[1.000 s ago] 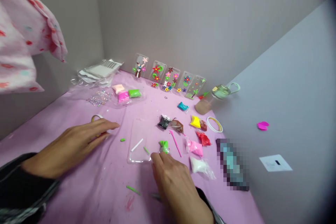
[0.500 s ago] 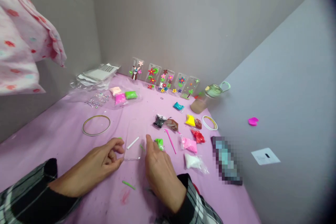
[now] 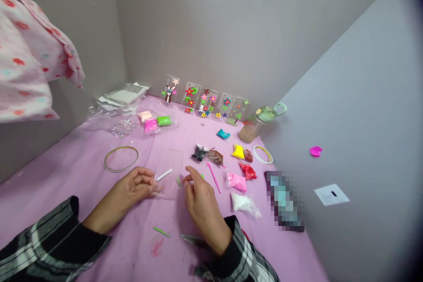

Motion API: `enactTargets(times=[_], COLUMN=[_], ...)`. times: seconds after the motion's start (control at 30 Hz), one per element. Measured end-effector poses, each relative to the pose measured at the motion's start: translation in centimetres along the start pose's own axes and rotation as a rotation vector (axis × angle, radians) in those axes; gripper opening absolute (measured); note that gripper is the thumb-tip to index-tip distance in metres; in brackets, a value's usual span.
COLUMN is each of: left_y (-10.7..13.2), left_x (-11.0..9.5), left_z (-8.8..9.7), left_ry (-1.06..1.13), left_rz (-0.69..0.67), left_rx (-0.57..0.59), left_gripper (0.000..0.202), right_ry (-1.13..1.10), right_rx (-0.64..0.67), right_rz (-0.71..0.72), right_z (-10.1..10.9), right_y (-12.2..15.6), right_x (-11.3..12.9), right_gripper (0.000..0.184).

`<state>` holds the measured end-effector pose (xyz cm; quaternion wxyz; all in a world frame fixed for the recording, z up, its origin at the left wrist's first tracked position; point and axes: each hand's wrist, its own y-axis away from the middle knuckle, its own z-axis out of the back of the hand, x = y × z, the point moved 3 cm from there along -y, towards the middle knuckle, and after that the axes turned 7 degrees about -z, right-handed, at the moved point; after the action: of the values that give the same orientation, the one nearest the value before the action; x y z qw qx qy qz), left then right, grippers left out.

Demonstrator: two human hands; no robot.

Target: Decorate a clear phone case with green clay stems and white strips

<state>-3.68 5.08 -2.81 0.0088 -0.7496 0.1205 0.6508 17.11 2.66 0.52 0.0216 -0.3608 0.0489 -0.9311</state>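
A clear phone case [image 3: 170, 189] lies between my hands on the pink cloth, or is slightly raised from it; I cannot tell which. My left hand [image 3: 132, 189] is closed on its left edge, thumb and fingers pinching it. Across the case sits a thin white strip [image 3: 164, 174], with a small green piece [image 3: 178, 181] near the right edge. My right hand [image 3: 205, 207] is just right of the case, thumb and forefinger apart, seemingly holding nothing. It mostly hides a bit of green clay [image 3: 202, 176]. A grey blade-like tool [image 3: 191, 239] shows partly beneath my right wrist.
Bags of coloured clay, including a white one [image 3: 243, 202], lie right of a pink stick tool [image 3: 214, 178]. A phone [image 3: 284, 202] rests at the right edge. Decorated cases [image 3: 191, 97] lean on the wall beside a bottle [image 3: 251, 130]. A green strip [image 3: 161, 231] lies in front.
My left hand has closed on the case's left edge, and the case has shifted slightly. My right hand's fingers have bent, with the forefinger now pointing left.
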Motion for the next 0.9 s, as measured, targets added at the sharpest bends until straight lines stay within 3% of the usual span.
enactTargets(times=[0.17, 0.27, 0.4, 0.67, 0.9], left_y=[0.3, 0.5, 0.7, 0.9, 1.1], left_x=[0.1, 0.0, -0.1, 0.1, 0.5], left_z=[-0.1, -0.4, -0.8, -0.8, -0.8], left_ry=[0.065, 0.123, 0.212, 0.21, 0.111], left_rz=[0.043, 0.123, 0.197, 0.153, 0.061], left_rx=[0.013, 0.057, 0.094, 0.085, 0.121], left_gripper=[0.056, 0.058, 0.045, 0.042, 0.029], right_ry=[0.018, -0.026, -0.039, 0.196, 0.347], right_rx=[-0.052, -0.067, -0.137, -0.061, -0.048], right_rz=[0.03, 0.035, 0.071, 0.25, 0.303], right_z=[0.3, 0.8, 1.2, -0.6, -1.4], right_y=[0.0, -0.1, 0.1, 0.6, -0.4], right_x=[-0.1, 0.3, 1.3, 3.3, 4.9], right_gripper=[0.04, 0.03, 0.015, 0.013, 0.016])
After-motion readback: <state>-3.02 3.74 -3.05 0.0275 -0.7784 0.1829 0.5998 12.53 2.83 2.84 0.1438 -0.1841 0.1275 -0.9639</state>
